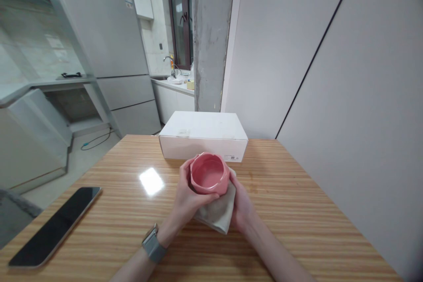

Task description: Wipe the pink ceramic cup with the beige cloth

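A pink bowl (pixel 209 172) with a faceted, wavy rim is held above the wooden table (pixel 132 233), its opening tilted toward me. My left hand (pixel 190 194) grips its left side, thumb across the near wall and fingers around the far left. A grey-beige cloth (pixel 218 213) hangs beneath the bowl and along its right side. My right hand (pixel 241 202) is closed on that cloth, pressing it to the bowl's right wall; most of its fingers are hidden behind the cloth. Inside the bowl nothing shows.
Just beyond the bowl stands a closed white box (pixel 203 134). A dark-screened phone (pixel 56 229) lies at the table's left. The white panelled wall (pixel 317 141) borders the table on the right. Farther back are a fridge (pixel 102 31) and a sink counter (pixel 175 90).
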Motion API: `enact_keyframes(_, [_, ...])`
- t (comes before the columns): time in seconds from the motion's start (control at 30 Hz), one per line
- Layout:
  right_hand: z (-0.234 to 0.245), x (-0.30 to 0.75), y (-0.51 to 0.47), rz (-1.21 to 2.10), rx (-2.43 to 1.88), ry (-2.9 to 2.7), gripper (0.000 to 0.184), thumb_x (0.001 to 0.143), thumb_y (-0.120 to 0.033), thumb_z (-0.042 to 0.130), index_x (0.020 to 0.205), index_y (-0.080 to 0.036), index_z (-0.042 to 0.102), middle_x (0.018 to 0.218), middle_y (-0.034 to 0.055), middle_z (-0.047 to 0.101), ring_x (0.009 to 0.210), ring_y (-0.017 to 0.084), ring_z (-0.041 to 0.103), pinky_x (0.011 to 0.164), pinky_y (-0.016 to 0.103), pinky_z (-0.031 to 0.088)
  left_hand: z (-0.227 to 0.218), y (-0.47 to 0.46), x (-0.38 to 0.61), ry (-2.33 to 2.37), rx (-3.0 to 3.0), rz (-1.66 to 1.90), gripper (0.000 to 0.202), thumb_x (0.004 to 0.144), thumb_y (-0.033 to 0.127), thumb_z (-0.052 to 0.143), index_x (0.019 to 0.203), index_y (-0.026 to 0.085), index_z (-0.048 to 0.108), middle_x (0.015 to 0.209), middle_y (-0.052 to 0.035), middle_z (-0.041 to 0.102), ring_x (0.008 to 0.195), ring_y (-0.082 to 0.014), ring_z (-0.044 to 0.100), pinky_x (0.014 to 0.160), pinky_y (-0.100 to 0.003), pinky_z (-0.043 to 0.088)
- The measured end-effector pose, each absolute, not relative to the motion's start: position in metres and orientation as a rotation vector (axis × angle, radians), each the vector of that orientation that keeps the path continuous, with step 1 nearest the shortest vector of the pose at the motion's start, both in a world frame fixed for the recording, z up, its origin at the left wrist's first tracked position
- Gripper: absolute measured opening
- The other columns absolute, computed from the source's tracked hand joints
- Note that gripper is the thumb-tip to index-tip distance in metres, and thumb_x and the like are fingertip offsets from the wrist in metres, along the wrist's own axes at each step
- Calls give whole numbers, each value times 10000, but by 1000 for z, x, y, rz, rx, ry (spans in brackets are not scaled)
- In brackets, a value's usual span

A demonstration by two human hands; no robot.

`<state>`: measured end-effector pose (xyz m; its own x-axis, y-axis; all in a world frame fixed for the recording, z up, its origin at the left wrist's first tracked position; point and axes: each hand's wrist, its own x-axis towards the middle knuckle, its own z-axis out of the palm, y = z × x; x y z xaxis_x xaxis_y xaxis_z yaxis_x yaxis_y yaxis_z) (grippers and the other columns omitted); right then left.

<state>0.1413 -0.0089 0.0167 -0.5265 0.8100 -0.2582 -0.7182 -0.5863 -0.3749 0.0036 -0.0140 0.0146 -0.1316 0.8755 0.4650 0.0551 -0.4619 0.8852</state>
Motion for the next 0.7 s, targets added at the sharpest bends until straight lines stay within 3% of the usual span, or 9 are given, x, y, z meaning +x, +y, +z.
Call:
enact_keyframes(0.2, [21, 145, -7, 2105, -539, -231, 377, 907, -428, 450, 1098, -163, 638, 931, 56, 735, 918, 221, 667, 873, 391, 494, 15, -15, 4, 1168, 1626, 1553, 1073, 462, 289, 881, 1364, 256, 301, 1353, -84, 474, 1249, -278, 456, 1050, -431, 379])
enact_keyframes(0.4, [32, 154, -1, 1928, -601, -165, 388, 930, -388, 392, 979, -128, 676, 881, 80, 739, 913, 225, 666, 879, 382, 492, 15, -19, 8, 1196, 1690, 1641, 992, 477, 294, 862, 1324, 223, 351, 1315, -107, 492, 1179, -287, 512, 1001, -442, 421])
enact_keyframes(0.57, [29, 156, -2, 1910, -540, -246, 370, 892, -421, 462, 972, -128, 674, 901, 76, 733, 924, 226, 651, 875, 379, 494, 11, -27, 16, 1072, 1653, 1584, 974, 462, 289, 866, 1296, 229, 367, 1285, -102, 510, 1151, -293, 528, 973, -456, 444])
enact_keyframes(0.7, [22, 151, -7, 2015, -433, -357, 259, 770, -367, 622, 907, -155, 679, 899, 57, 727, 950, 232, 635, 868, 374, 497, 7, -30, 24, 962, 1655, 1602, 1028, 418, 289, 884, 1299, 240, 357, 1298, -106, 500, 1177, -309, 506, 997, -482, 420])
